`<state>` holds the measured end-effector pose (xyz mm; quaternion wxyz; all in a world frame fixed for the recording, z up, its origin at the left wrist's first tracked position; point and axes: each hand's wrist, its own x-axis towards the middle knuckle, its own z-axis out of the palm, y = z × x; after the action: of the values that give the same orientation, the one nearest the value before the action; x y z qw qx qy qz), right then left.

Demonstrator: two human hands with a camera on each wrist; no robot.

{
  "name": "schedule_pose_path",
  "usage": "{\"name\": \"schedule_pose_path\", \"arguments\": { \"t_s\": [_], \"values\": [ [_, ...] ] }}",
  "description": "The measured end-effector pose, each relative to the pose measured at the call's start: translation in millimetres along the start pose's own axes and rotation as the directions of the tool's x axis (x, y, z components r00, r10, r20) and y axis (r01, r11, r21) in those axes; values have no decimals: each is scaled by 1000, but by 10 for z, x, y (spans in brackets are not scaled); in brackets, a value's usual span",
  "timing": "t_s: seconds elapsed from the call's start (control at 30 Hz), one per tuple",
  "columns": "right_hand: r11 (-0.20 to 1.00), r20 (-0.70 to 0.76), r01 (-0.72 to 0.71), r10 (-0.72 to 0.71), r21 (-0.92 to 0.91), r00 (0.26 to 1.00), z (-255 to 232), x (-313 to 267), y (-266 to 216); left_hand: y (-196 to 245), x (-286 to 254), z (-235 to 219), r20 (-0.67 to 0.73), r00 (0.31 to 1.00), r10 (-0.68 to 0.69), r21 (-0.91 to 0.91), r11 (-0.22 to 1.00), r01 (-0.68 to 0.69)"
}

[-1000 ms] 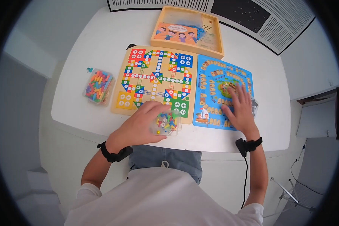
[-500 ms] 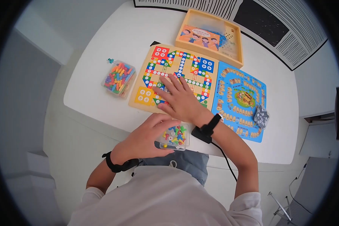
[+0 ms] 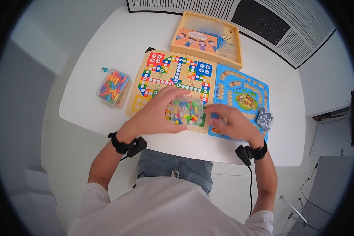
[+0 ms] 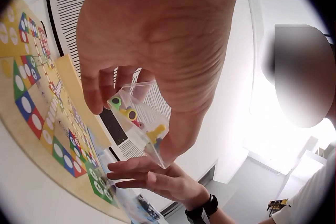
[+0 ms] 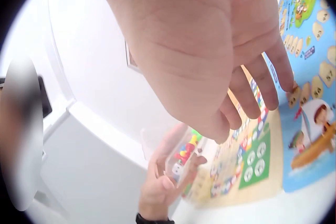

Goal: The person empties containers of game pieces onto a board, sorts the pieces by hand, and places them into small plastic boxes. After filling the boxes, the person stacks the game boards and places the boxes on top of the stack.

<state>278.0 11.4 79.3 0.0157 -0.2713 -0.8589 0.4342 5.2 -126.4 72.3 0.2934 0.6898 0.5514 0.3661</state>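
Observation:
My left hand [image 3: 155,112] grips a clear plastic box [image 3: 187,112] of colourful game pieces and dice, raised over the near edge of the flight-chess board [image 3: 145,74]. In the left wrist view the box [image 4: 139,116] sits between thumb and fingers, with green and yellow pieces showing through its wall. My right hand [image 3: 234,122] is just right of the box, above the blue board [image 3: 224,78], its fingers loosely bent and holding nothing. The right wrist view shows these fingers [image 5: 257,87] apart from the box [image 5: 181,153].
A clear box of coloured pegs [image 3: 114,86] stands at the left. At the back is a wooden tray [image 3: 212,57] with an orange booklet [image 3: 196,40]. A bag of dark and white pieces [image 3: 265,118] lies on the blue board's right edge. The white table [image 3: 82,90] has a rounded edge.
My right hand first swept left over the flight-chess board, then came back right beside the box. My left hand has raised the box forward over the board's near edge.

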Motion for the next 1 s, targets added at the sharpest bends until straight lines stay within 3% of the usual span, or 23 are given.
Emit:
{"name": "schedule_pose_path", "arguments": {
  "t_s": [0.07,0.13,0.17,0.23,0.27,0.33,0.53,0.6,0.7,0.77,0.9,0.97,1.0],
  "values": [
    [1000,-77,-8,9,19,997,-116,202,122,-130,303,6,-24,999,-42,-90,995,40],
    [899,-322,136,6,417,947,-106,452,426,-350,600,80,-30,1000,-8,-72,997,6],
    [901,-339,148,-1,408,941,-127,546,464,-396,735,109,-28,1000,-3,-81,997,1],
    [703,-463,227,164,675,871,-138,744,474,-454,934,160,-8,1000,-28,-106,994,27],
    [709,-480,242,153,662,864,-131,816,519,-524,1002,209,-12,1000,-8,-98,995,7],
    [546,-444,258,242,797,863,-84,942,629,-618,1115,271,-11,998,54,-70,996,-55],
    [723,-538,278,152,633,829,124,1002,791,-711,1136,316,54,998,-37,-146,988,45],
    [709,-538,283,159,646,828,134,1016,843,-792,1139,316,26,999,-31,-364,930,39],
    [709,-454,169,233,684,860,27,905,631,-792,1135,340,55,995,-80,-465,880,96],
    [636,-258,58,226,769,939,-52,865,579,-862,1142,393,71,996,-46,-538,839,77],
    [600,-284,92,234,794,930,-44,875,618,-745,1117,353,130,990,-58,-657,743,130],
    [584,-317,122,244,802,917,-27,879,612,-792,1123,374,94,992,-87,-828,546,127],
    [584,-313,118,246,803,917,-24,881,594,-790,1136,361,94,991,-91,-830,543,129]
  ]
}}
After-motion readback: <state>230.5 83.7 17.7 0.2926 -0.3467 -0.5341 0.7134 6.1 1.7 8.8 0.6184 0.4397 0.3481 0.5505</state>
